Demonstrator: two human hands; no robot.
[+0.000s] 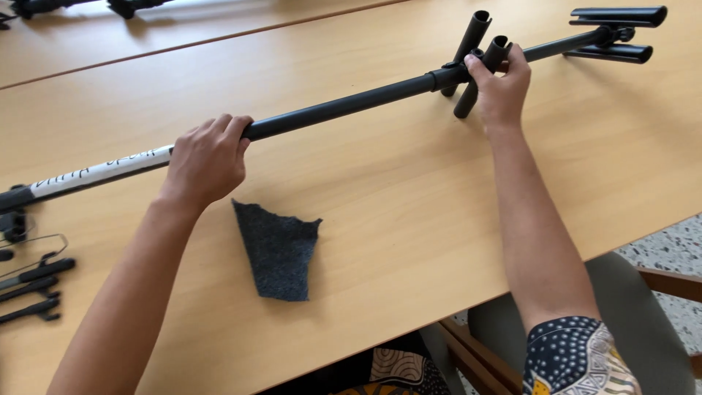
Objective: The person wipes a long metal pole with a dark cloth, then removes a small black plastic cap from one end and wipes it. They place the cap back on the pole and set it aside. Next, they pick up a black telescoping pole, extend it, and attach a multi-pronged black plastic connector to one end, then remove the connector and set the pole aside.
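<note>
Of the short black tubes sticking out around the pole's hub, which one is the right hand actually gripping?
The right hand grips the short tube nearest the pole's forked end. The taller tube beside it stands free, and the lower tube points down at the table.

Bright even daylight, soft shadows under the pole [344, 106], sharp focus, faint glare at top edge

Office or meeting room, by the look of it.
I'm at long pale wood tabletops [380, 219] pushed together, a grey upholstered wooden chair [643, 322] under me, speckled terrazzo floor [676, 249] beneath.
</note>
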